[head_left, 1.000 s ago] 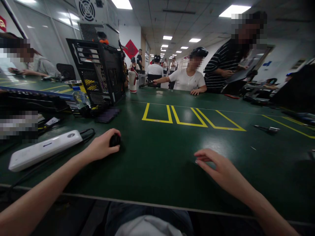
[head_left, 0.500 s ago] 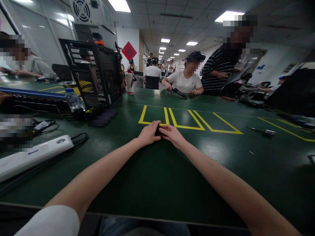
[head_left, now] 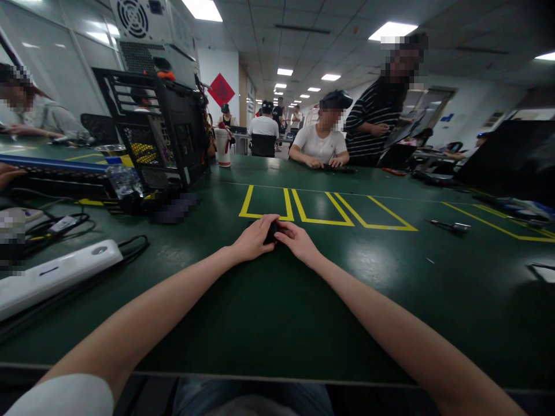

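Observation:
Between my two hands, low over the green table (head_left: 243,323), is a small dark rounded object (head_left: 271,232), mostly covered by fingers, so its kind does not show. My left hand (head_left: 255,238) curls round it from the left, thumb below and fingers over the top. From the right, my right hand (head_left: 299,240) meets it with thumb and fingertips pressed close to its side. Both hands sit just in front of the leftmost yellow tape outline (head_left: 266,217).
On the left lie a white power strip (head_left: 60,271), a plastic bottle (head_left: 124,179) and an open black computer case (head_left: 158,127). A white cup (head_left: 223,147) stands behind. A metal-ended tool (head_left: 455,226) lies right. Across the table, a person in white (head_left: 321,138) sits.
My left hand has carried the dark object rightward and forward to the middle. My right hand has come left and closed onto it. Across the table, the seated person has lowered a dark tool.

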Demonstrator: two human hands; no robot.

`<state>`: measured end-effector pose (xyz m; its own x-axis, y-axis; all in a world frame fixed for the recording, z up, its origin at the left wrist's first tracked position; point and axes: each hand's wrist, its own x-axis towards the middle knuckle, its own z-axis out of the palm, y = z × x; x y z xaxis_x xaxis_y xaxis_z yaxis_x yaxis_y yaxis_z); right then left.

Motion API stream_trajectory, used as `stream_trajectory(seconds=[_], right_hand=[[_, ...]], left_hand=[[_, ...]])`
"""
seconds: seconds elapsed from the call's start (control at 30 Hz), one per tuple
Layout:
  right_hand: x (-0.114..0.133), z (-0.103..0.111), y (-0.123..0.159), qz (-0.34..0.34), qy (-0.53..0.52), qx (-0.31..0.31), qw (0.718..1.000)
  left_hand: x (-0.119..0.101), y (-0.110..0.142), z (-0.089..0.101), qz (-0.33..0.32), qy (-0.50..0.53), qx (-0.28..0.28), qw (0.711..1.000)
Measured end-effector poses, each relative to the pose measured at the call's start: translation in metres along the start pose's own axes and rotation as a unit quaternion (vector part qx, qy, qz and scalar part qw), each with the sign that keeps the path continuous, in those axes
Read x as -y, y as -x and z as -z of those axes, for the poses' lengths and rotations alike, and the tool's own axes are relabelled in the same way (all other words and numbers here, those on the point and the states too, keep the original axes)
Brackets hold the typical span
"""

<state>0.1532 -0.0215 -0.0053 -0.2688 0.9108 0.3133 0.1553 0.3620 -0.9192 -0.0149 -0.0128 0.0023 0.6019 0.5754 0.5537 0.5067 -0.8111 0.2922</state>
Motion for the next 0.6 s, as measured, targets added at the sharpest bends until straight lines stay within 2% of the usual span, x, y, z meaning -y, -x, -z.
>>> stream_trajectory(seconds=[0.27, 0.6], right_hand=[[0.001, -0.001, 0.004, 0.003, -0.024, -0.001, 1.0], [0.009, -0.008, 0.007, -0.049, -0.079, -0.031, 0.995]], left_hand=[[0.001, -0.001, -0.002, 0.023, -0.006, 0.001, 1.0], [-0.001, 0.001, 0.0, 0.018, -0.053, 0.006, 0.998]])
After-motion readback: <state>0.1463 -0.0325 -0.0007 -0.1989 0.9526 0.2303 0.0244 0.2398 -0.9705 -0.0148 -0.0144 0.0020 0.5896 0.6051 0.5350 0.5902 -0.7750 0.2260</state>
